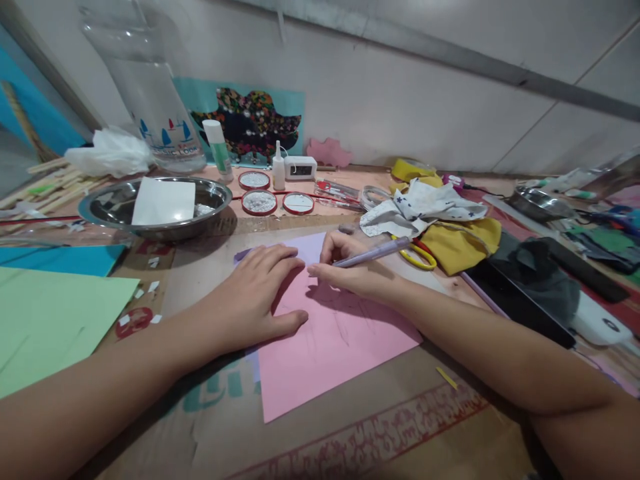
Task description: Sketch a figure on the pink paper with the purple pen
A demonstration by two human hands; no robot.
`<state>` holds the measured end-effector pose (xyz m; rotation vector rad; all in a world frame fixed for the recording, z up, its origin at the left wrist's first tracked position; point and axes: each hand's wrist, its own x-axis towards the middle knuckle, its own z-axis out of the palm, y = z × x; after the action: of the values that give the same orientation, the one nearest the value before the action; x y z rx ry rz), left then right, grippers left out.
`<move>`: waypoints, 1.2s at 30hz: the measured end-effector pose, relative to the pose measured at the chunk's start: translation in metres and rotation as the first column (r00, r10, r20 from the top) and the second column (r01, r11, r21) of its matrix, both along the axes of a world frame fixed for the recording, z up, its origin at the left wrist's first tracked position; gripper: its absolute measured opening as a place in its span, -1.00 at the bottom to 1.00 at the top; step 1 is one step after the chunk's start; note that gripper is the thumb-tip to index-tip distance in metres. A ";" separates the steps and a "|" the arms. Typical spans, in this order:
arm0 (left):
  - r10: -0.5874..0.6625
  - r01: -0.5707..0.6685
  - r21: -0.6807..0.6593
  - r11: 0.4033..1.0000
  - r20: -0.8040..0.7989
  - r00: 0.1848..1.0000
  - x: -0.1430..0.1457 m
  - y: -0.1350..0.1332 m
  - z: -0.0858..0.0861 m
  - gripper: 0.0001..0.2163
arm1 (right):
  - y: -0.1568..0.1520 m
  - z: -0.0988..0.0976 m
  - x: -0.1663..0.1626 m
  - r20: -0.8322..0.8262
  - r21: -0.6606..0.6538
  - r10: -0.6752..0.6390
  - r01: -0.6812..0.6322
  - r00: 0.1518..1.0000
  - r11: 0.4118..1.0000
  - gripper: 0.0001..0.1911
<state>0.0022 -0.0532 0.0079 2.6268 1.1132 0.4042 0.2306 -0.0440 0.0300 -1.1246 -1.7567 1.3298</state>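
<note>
Dim, cool, fairly even illumination is recorded; light appears to be cast from above. A soft-edged shadow is thrown on the pink sheet (300, 380) beneath the right hand (350, 263). Highlights are returned by the metal bowl (165, 231), beyond and left of the left hand (255, 293); dull reflections are noted in the black glossy panel (503, 285), right of the right hand. Wide-angle stretching is evident in the outward-leaning bottle (145, 93). Items far right of the hands are smeared. Sheet markings are rendered faintly.

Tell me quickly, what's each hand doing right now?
Left hand: open, laid on the pink paper.
Right hand: closed, holding a purple pen.
</note>
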 end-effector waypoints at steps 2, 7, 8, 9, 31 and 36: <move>-0.011 0.011 0.008 1.000 0.015 1.000 0.000 0.000 0.001 -0.38 | -0.001 -0.002 -0.002 0.064 0.023 -0.036 0.034 0.997 0.999 -0.59; -0.034 0.033 0.007 0.999 0.052 0.998 0.000 0.001 0.003 -0.47 | 0.001 -0.009 -0.006 0.156 0.202 -0.100 0.067 0.983 0.977 -0.67; -0.036 0.036 0.007 0.999 0.051 0.998 0.000 0.001 0.003 -0.48 | 0.001 -0.010 -0.006 0.163 0.200 -0.093 0.060 0.982 0.978 -0.68; -0.039 0.038 0.010 0.999 0.048 0.998 0.000 0.001 0.003 -0.48 | 0.001 -0.010 -0.007 0.167 0.191 -0.081 0.049 0.983 0.980 -0.69; -0.040 0.039 0.014 0.999 0.036 0.999 0.001 0.002 0.003 -0.50 | -0.012 -0.002 -0.016 0.058 -0.014 -0.128 0.129 0.990 0.992 -0.66; -0.044 0.043 0.021 0.999 0.036 0.998 0.001 0.002 0.002 -0.49 | -0.007 -0.003 -0.014 0.112 0.055 -0.130 0.124 0.985 0.991 -0.69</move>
<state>0.0033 -0.0511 0.0103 2.6451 1.0435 0.4551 0.2161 -0.0514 0.0268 -1.2870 -1.7573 1.1608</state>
